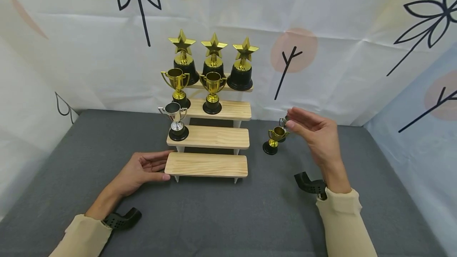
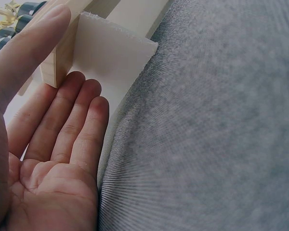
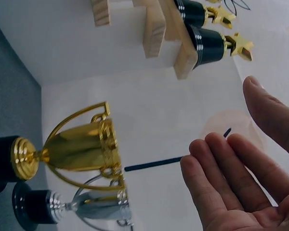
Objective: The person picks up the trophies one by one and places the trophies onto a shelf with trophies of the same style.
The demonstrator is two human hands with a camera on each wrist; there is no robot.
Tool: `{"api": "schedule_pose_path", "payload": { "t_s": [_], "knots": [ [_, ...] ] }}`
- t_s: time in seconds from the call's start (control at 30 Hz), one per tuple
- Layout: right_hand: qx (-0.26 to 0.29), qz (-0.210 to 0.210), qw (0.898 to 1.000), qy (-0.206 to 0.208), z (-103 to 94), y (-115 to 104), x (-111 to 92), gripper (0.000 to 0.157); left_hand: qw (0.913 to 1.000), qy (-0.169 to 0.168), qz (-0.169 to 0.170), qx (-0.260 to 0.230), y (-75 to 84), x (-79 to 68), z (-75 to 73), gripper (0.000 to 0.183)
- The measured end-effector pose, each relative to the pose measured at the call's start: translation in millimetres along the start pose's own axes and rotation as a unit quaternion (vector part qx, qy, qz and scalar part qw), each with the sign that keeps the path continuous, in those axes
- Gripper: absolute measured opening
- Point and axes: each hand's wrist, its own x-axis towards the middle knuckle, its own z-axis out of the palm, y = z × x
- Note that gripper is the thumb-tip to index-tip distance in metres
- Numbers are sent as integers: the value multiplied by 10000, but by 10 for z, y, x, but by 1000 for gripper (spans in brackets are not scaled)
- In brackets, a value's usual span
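A wooden four-step display stand with white supports stands on the grey cloth. My left hand is at the left end of its lowest step, fingers extended; in the left wrist view the fingertips reach the step's end and white side support. Right of the stand, a small gold trophy cup stands upright on a black base, with a silver trophy cup partly hidden behind it. Beside these two cups is my right hand, raised with loosely extended fingers and holding nothing.
Three gold star trophies line the top step. Two gold cups stand on the step below, and a silver cup is at the left of the third step. A white printed backdrop hangs behind.
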Motion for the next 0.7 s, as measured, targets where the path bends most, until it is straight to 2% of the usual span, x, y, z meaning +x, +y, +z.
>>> {"api": "schedule_pose_path", "payload": {
  "t_s": [0.2,0.7],
  "knots": [
    [118,123,9996,-214,-86,127,39,48,10000,24,-13,51,0,0,2,71],
    [-21,409,9961,-777,-174,411,69,55,10000,10,24,43,-12,1,-9,70]
  ]
}}
